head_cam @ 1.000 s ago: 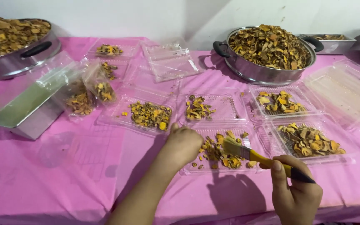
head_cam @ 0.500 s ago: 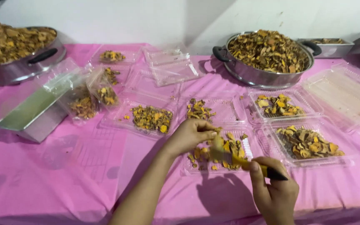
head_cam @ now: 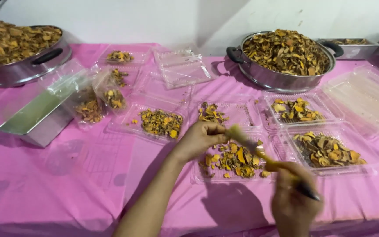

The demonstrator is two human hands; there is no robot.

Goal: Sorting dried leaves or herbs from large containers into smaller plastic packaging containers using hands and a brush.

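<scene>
My right hand (head_cam: 294, 198), blurred, grips a yellow-handled brush (head_cam: 264, 156) whose bristle end points up and left over a clear plastic tray (head_cam: 207, 177) holding yellow-brown dried slices. My left hand (head_cam: 200, 138) hovers at that tray's upper left edge with its fingers pinched together beside the brush tip. I cannot tell whether a slice sits between those fingers.
More clear trays of slices lie around: one at left (head_cam: 128, 125), one behind (head_cam: 242, 115), two at right (head_cam: 334, 115) (head_cam: 367, 169). Two metal pans heaped with slices stand at the back (head_cam: 264, 79) (head_cam: 18, 72). A long metal bin (head_cam: 44, 127) sits left. Empty trays (head_cam: 185, 70) lie behind. Pink cloth (head_cam: 66, 188) covers the table.
My left hand rose from the tray and pinched shut near the brush tip. My right hand swung the brush so its bristles moved up and left towards the left hand.
</scene>
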